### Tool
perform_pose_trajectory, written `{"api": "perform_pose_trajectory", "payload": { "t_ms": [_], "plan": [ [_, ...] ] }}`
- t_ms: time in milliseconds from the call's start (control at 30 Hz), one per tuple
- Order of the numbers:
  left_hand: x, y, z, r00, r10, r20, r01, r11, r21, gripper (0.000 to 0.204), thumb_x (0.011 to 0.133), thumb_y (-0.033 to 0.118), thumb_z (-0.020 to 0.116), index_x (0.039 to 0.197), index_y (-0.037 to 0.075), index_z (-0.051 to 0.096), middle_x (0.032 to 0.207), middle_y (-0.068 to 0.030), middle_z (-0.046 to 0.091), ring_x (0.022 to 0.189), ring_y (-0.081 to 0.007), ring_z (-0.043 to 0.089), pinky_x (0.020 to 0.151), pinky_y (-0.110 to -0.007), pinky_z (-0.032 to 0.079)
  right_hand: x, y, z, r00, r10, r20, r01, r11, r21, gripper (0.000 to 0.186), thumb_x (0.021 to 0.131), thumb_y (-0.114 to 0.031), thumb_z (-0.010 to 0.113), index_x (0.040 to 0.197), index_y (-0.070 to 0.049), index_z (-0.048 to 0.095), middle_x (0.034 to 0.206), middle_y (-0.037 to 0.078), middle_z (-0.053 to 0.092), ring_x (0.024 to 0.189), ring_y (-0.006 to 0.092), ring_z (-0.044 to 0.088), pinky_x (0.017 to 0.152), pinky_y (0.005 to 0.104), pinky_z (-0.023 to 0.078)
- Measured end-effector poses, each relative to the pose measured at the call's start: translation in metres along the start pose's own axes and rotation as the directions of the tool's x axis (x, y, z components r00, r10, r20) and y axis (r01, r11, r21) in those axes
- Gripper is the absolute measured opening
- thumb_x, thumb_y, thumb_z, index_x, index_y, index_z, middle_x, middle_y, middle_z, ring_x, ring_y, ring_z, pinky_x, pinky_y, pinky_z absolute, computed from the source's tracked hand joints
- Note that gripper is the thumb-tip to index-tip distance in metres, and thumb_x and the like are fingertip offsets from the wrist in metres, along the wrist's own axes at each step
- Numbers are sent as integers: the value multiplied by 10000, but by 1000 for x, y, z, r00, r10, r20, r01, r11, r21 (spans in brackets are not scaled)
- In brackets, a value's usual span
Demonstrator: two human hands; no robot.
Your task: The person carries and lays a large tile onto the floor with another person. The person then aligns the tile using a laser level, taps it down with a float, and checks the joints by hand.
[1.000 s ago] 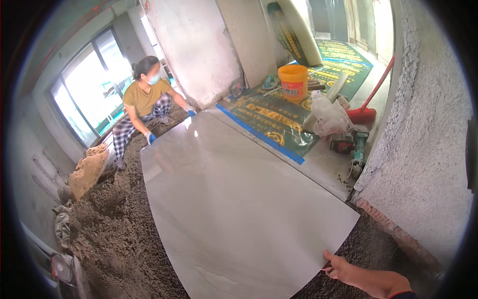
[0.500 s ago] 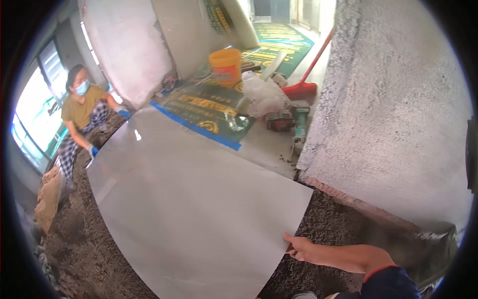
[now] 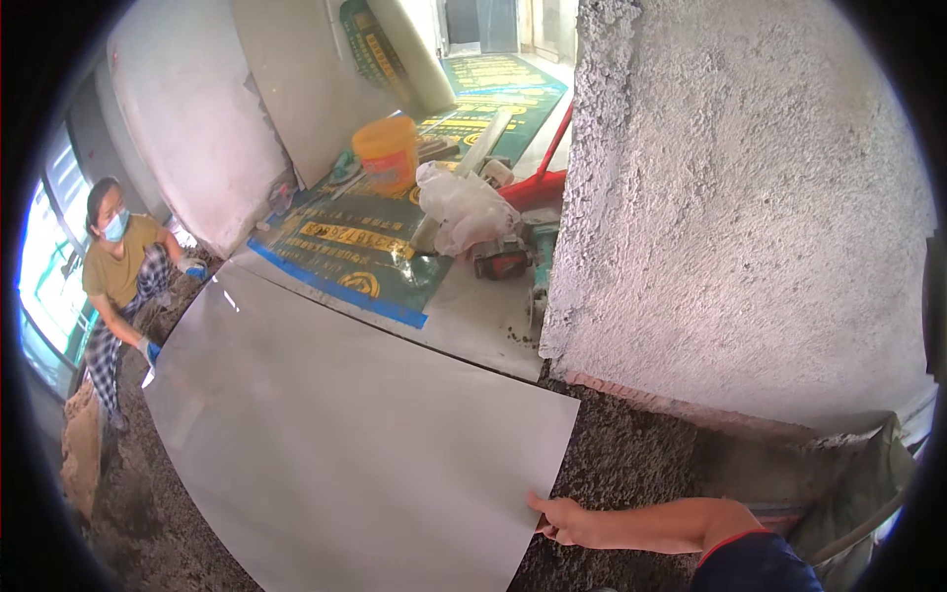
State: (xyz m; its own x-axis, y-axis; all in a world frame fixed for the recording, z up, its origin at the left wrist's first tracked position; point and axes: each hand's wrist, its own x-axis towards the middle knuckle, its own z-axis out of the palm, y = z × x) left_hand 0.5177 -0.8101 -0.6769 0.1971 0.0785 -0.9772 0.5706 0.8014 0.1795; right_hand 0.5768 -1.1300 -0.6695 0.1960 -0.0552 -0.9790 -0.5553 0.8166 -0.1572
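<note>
Tile (image 3: 365, 424) leftward in view; lettered green sheeting (image 3: 340, 237)

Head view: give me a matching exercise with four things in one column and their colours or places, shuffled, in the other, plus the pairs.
Things:
1. Slab
2. Bucket
3. Tape
4. Right hand

Descriptions:
A. Blue, along the green sheet's edge
B. Bare, gripping an edge, thumb on top
C. Yellow-orange, standing upright
D. Pale grey, broad and flat

Pairs: 1-D, 2-C, 3-A, 4-B
</note>
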Motion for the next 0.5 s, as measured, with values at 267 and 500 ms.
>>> {"api": "perform_pose_trajectory", "payload": {
  "t_ms": [267,500],
  "plan": [
    [35,16,-22,978,-110,179,127,988,-91,554,1022,600,449,1148,87,617,1022,-86,637,904,-271,561,826,-466,455,21,3,-5,1000,-28,7,28,999,36,439,980,-503,668,1001,-66,639,830,60,632,538,109,465,415,270,249],
    [91,-3,-61,982,35,186,-53,995,88,529,1039,558,457,1180,68,598,1030,-102,638,902,-286,565,849,-461,458,10,-3,-5,998,-54,-22,55,996,70,437,1057,-465,542,1051,-34,618,854,105,674,651,163,627,427,263,277]
  ]
}}
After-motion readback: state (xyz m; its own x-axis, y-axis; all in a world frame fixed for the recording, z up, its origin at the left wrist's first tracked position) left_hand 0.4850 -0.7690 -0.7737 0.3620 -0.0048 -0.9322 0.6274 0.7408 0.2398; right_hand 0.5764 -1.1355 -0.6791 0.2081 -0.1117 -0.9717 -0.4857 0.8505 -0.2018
